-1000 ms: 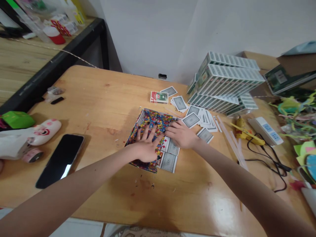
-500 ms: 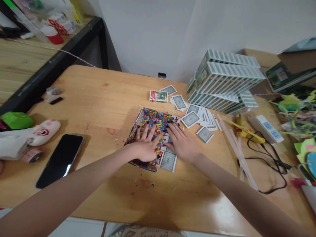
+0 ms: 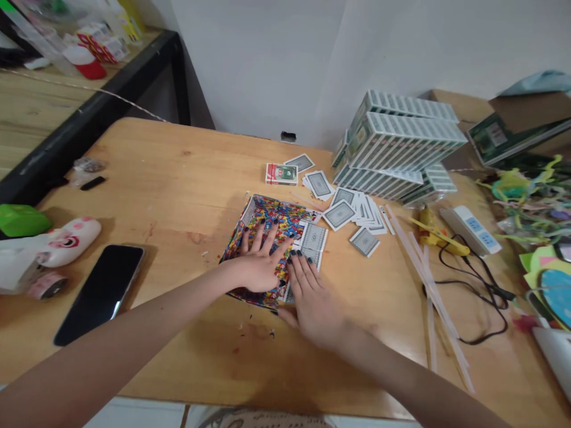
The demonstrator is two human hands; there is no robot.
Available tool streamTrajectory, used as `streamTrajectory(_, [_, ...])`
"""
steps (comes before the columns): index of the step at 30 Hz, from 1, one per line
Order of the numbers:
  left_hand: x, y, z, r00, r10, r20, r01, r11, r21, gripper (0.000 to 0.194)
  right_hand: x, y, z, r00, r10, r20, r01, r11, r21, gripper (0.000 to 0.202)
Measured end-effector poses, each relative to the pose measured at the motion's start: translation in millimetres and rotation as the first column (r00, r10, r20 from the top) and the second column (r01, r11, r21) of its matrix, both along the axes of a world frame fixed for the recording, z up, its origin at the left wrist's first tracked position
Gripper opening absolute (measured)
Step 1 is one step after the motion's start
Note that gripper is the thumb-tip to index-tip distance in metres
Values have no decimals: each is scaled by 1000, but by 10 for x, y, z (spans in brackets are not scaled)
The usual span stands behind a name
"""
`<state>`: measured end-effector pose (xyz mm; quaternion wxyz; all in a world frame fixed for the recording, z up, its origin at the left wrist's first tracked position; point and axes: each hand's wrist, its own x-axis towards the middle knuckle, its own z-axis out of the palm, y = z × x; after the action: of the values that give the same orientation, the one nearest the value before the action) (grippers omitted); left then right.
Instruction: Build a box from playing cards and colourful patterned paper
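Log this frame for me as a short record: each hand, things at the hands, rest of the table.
Left hand: fingers spread, pressed on the multicoloured patterned piece
Right hand: laid flat, fingers together, over the near part of the card row
Things: card row along the piece's right side, patterned backs showing
Rest: loose cards, stacked card boxes, phone, yellow glue gun, power strip

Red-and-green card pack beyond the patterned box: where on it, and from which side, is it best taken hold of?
Pinch the card pack from above, probably best across its near and far long edges, toward the left end. It lies flat, its length running left to right, and a loose card sits close behind its right end, so the left looks freer.
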<state>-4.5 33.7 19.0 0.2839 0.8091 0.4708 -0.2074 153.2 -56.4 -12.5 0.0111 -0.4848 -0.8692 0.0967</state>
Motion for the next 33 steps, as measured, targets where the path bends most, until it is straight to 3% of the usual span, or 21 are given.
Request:
streamTrajectory(2, [2, 3, 4, 1000, -2, -3, 2, 1000, -2, 92, -44, -4, -24, 1000, -27, -7, 28, 999, 31, 70])
streamTrajectory(8, [-6, 11, -7, 1000, -9, -3, 9, 1000, -3, 92, 24, 17, -36, 991, 102, -91, -94, 991, 94, 46])
streamTrajectory(11, [-9, 10, -6, 1000, -13, -3, 13, 1000, 7, 90, 14, -5, -38, 984, 96, -149, -78, 989, 122, 34])
streamTrajectory(20, [-10, -1, -20, 1000, -3, 10, 3, 1000, -7, 88, -2, -84, -47, 978, 40, -204, -32, 999, 41, 34])
streamTrajectory(25, [-1, 4, -20, 1000, -13, 0, 13, 1000, -11, 91, 102, 48, 60, 971, -11, -240, -3, 998, -59, 58])
streamTrajectory(33, [0, -1, -23, 1000, -9, 1, 9, 1000, -3, 93, 168, 463, 153, 998, 19, -65, -27, 992, -124, 107])
